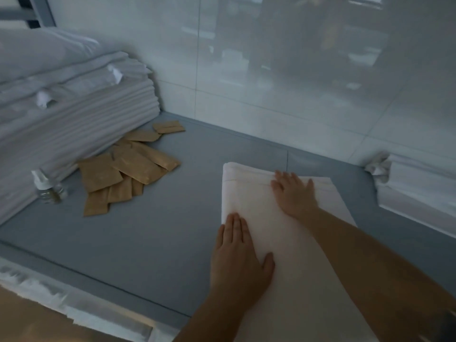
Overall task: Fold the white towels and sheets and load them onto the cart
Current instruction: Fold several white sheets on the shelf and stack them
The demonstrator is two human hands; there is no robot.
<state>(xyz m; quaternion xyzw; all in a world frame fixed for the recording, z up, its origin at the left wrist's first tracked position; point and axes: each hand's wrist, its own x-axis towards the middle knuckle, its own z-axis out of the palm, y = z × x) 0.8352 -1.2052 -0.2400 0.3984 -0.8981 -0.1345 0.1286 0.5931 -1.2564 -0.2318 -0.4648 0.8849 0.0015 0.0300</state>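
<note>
A white sheet folded into a long strip lies on the grey surface, running from the middle toward the lower right. My left hand lies flat on its near left edge, fingers straight. My right hand presses flat near the far end of the strip, fingers spread. Neither hand grips the cloth.
A tall stack of folded white linen fills the left. Several brown paper packets and a small spray bottle lie at its foot. More folded white linen sits at the right, against the glossy white wall.
</note>
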